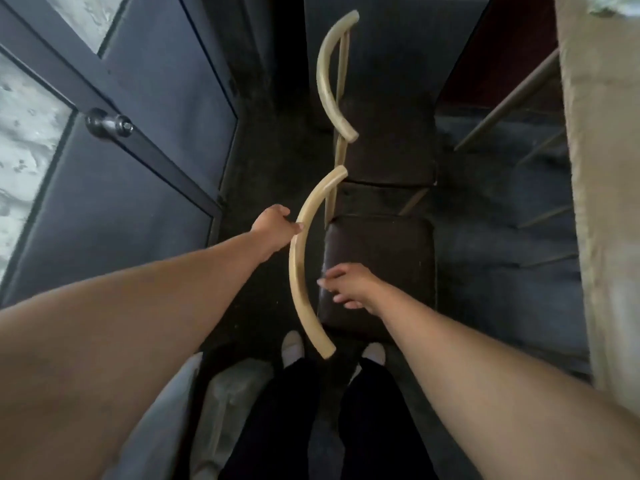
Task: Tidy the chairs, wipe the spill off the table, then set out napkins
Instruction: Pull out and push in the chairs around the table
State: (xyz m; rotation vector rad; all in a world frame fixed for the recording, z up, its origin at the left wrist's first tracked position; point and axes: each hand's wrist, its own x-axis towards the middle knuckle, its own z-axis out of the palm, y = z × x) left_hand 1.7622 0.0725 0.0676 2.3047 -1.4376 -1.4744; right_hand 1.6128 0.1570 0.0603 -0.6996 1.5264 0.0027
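Observation:
Two chairs stand in a row below me, seen from above. The near chair (381, 268) has a dark padded seat and a curved pale wooden backrest (301, 271). My left hand (275, 228) grips that backrest near its upper middle, thumb over the rail. Fingers spread, my right hand (349, 285) hovers over the left part of the near seat and holds nothing. The far chair (388, 143) has the same curved backrest (329, 81). The table edge (602, 202), covered in beige cloth, runs down the right side.
A dark door with a round knob (109, 124) and frosted panes stands at the left. My feet in light shoes (294, 348) are just behind the near chair. The floor is dark carpet. Thin chair legs (509, 102) show beside the table.

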